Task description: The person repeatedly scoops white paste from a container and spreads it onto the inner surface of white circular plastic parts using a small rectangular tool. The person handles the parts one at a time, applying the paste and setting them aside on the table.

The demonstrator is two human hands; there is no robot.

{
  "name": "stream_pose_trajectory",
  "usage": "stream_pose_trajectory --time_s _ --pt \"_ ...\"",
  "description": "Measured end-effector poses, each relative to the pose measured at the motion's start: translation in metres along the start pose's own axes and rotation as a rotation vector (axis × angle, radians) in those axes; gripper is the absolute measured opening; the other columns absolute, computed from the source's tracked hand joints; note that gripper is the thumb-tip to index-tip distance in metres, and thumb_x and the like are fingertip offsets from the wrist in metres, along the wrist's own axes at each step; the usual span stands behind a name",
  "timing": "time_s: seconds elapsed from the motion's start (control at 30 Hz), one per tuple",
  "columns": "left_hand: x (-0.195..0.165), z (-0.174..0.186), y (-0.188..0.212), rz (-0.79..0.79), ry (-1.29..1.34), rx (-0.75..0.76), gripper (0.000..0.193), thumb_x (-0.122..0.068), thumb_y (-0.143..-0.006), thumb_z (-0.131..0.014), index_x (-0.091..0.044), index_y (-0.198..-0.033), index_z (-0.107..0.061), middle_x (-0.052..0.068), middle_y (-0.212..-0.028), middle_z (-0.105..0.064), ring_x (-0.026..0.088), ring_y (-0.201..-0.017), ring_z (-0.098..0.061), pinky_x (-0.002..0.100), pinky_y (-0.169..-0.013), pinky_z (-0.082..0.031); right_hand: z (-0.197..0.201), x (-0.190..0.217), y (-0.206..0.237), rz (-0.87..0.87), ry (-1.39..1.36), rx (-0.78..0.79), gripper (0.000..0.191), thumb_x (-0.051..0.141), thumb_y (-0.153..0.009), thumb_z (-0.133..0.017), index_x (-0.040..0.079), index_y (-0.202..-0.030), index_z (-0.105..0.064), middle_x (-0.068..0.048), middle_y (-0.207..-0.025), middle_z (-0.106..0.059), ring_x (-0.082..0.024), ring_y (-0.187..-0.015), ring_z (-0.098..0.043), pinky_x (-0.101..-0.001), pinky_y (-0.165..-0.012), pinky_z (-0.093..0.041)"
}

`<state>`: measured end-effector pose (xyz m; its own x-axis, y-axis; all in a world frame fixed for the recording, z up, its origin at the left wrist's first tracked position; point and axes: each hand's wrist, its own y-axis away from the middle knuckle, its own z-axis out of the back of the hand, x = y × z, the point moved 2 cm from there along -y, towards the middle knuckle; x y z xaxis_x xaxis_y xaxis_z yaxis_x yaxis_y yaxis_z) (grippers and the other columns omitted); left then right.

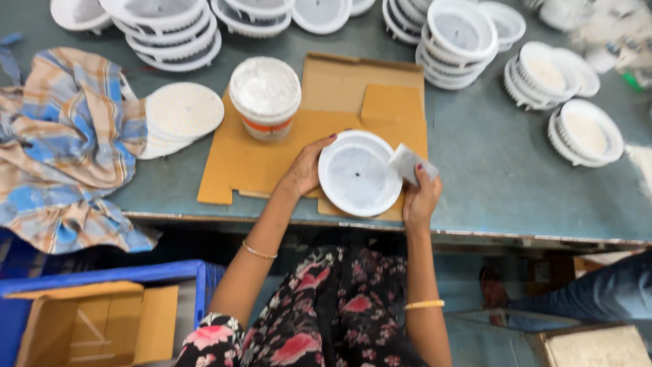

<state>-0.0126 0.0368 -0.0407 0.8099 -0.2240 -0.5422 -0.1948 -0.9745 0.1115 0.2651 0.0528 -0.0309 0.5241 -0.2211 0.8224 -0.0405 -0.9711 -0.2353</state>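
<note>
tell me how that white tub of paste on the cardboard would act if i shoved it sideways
The white tub looks full to the brim, so it is probably heavy for its size. Standing upright on a base narrower than its top, it might tip rather than slide on the cardboard sheet. With no lid on, the paste could smear out if it went over.

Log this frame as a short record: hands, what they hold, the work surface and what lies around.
left hand: holds the edge of a round white housing
right hand: holds a small grey pad at the housing's rim
surface: cardboard sheet on a grey table
beside: open tub of white paste
left: pile of white discs, checked cloth
back: stacks of white housings
below: cardboard box
</note>
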Motion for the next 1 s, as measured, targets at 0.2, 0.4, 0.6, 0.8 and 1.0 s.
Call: stream_pose_trajectory --time_s 0.2,0.4,0.6,0.8,1.0 --pt "0.003 -0.008 0.008 0.084 0.028 0.059 0.046 -0.021 -0.085 -0.069 -0.003 -0.127 -0.062 0.014 -0.115 -0.073 0.023 -0.104 -0.073 0.04 -0.093 -0.06 0.002 0.009 0.005 -0.049 -0.052 -0.079 0.014 0.007 -0.098 -0.06 0.003 -0.111 -0.062 -0.007 -0.109 -0.068 -0.019 -0.103 -0.067 -0.039 -0.094 -0.057" --pt "0.009 -0.003 0.005 0.162 -0.066 0.018 0.05 -0.019 -0.084 -0.073 0.007 -0.126 -0.063 0.019 -0.113 -0.071 0.026 -0.096 -0.074 0.041 -0.088 -0.062 -0.076 0.077 -0.01 0.166 0.191 -0.042 0.018 0.011 -0.105 -0.063 0.001 -0.119 -0.062 -0.005 -0.115 -0.069 -0.015 -0.107 -0.065 -0.0321 -0.095 -0.054" --pt "0.005 -0.004 0.01 0.153 -0.027 0.012 0.047 -0.013 -0.079 -0.073 0.005 -0.12 -0.062 0.016 -0.107 -0.07 0.025 -0.096 -0.073 0.039 -0.09 -0.062 -0.233 0.086 -0.076 0.363 1.025 0.776 0.022 0.01 -0.101 -0.063 -0.002 -0.12 -0.068 -0.013 -0.106 -0.074 -0.021 -0.095 -0.069 -0.0335 -0.086 -0.053" --pt "0.0 -0.013 0.014 0.149 -0.06 -0.022 0.045 -0.015 -0.077 -0.071 0.002 -0.117 -0.062 0.014 -0.103 -0.07 0.024 -0.093 -0.072 0.039 -0.088 -0.061 -0.34 0.018 -0.114 0.302 1.204 1.373 0.023 0.0 -0.092 -0.062 0.002 -0.114 -0.069 -0.016 -0.107 -0.073 -0.029 -0.097 -0.072 -0.0387 -0.084 -0.056" --pt "-0.002 -0.015 0.017 0.144 -0.079 -0.034 0.045 -0.017 -0.075 -0.072 -0.001 -0.116 -0.063 0.014 -0.103 -0.069 0.024 -0.093 -0.072 0.039 -0.087 -0.062 -0.375 -0.03 -0.107 0.326 1.539 1.601 0.028 0.001 -0.089 -0.062 0.009 -0.113 -0.074 -0.016 -0.103 -0.075 -0.035 -0.094 -0.07 -0.0448 -0.079 -0.053"
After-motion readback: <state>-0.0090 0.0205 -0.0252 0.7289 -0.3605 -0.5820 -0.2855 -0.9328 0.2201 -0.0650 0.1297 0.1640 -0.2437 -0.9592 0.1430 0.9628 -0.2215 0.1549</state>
